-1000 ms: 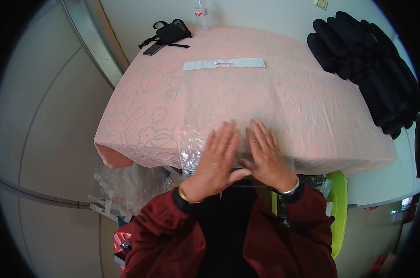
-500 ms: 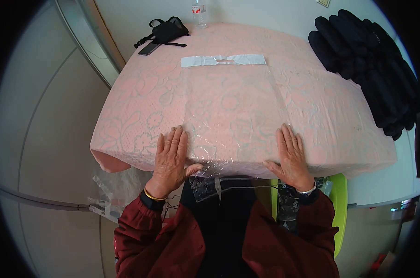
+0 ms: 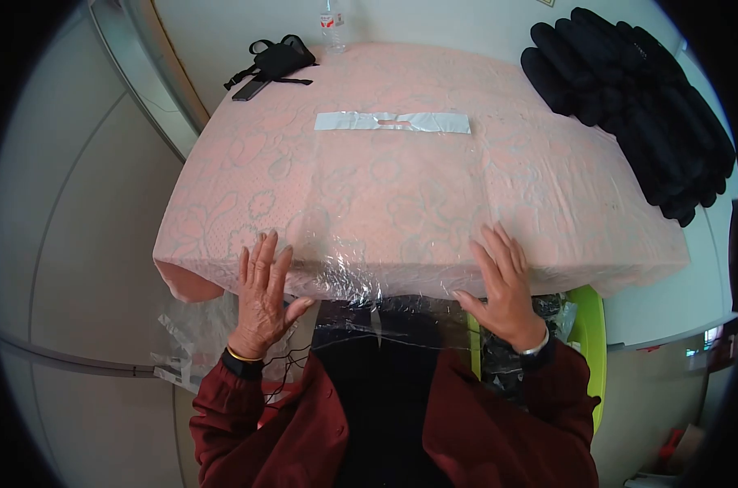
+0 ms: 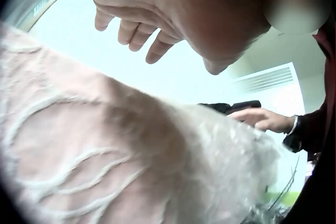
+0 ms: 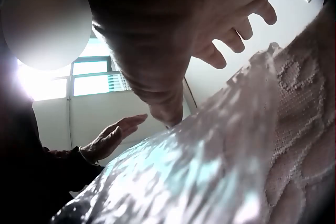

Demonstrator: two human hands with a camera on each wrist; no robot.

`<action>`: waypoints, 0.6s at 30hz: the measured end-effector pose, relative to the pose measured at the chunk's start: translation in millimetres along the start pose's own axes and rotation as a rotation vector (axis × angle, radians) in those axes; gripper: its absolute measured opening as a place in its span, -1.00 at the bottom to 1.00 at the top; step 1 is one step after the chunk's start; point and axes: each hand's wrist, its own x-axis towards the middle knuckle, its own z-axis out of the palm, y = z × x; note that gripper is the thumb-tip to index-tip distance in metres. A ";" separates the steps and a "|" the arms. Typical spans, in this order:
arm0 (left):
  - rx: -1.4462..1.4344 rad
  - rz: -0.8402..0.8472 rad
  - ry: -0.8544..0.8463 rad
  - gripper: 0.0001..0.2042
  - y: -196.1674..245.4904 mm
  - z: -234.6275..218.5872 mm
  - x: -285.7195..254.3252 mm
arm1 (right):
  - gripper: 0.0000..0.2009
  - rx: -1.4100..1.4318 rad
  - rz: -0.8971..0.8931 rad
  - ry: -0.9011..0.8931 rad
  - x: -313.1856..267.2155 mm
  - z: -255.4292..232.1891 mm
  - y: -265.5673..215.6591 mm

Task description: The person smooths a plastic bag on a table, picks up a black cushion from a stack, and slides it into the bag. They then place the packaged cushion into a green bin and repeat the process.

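Observation:
A clear plastic bag (image 3: 393, 195) with a white strip (image 3: 393, 122) at its far end lies flat on the pink tablecloth (image 3: 222, 195), its near end hanging over the table's front edge. My left hand (image 3: 263, 297) is spread just left of the bag at the edge, holding nothing. My right hand (image 3: 503, 289) is spread at the bag's right side, also holding nothing. In the left wrist view the left hand (image 4: 178, 14) is raised above the cloth with fingers apart. In the right wrist view the right hand (image 5: 184, 35) hovers over the shiny plastic (image 5: 173, 166); thumb contact is unclear.
At the back left lie a black pouch (image 3: 283, 58) and a phone (image 3: 251, 88), with a plastic bottle (image 3: 333, 28) beside them. A black padded item (image 3: 629, 106) covers the right side. Below the table are a green bin (image 3: 593, 350) and loose plastic (image 3: 190, 337).
Both hands have moved outward from the bag's middle to its sides, and the left has since shifted further left. The bag's near end now hangs over the table's edge in view.

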 end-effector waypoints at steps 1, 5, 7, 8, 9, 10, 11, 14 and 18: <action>-0.038 0.001 0.005 -0.15 13.3 -5.4 9.2 | -0.13 -0.014 0.023 -0.018 14.8 1.0 -4.6; -0.195 0.096 -0.002 -0.12 77.5 2.7 50.8 | -0.08 -0.024 -0.028 -0.077 50.2 29.6 -10.3; -0.225 0.153 -0.034 -0.11 107.5 20.3 64.8 | -0.07 -0.026 -0.061 -0.094 57.0 47.6 -11.3; -0.260 0.215 -0.070 -0.10 114.7 27.5 69.7 | -0.04 -0.073 -0.099 -0.086 56.6 56.5 -13.5; -0.261 0.214 -0.069 -0.10 115.7 32.6 73.2 | -0.01 -0.119 -0.134 -0.080 54.8 63.8 -16.1; -0.284 0.204 -0.075 -0.10 115.6 37.5 76.8 | 0.01 -0.163 -0.166 -0.076 52.7 67.7 -17.4; -0.306 0.194 -0.082 -0.10 114.6 42.1 80.4 | 0.01 -0.160 -0.163 -0.080 50.2 67.7 -17.1; -0.259 0.155 -0.121 -0.09 93.5 47.0 84.4 | 0.06 -0.064 -0.137 -0.111 49.2 53.3 -18.0; -0.070 0.051 -0.160 -0.06 28.8 41.5 73.3 | 0.07 -0.015 -0.010 -0.192 47.2 34.3 2.0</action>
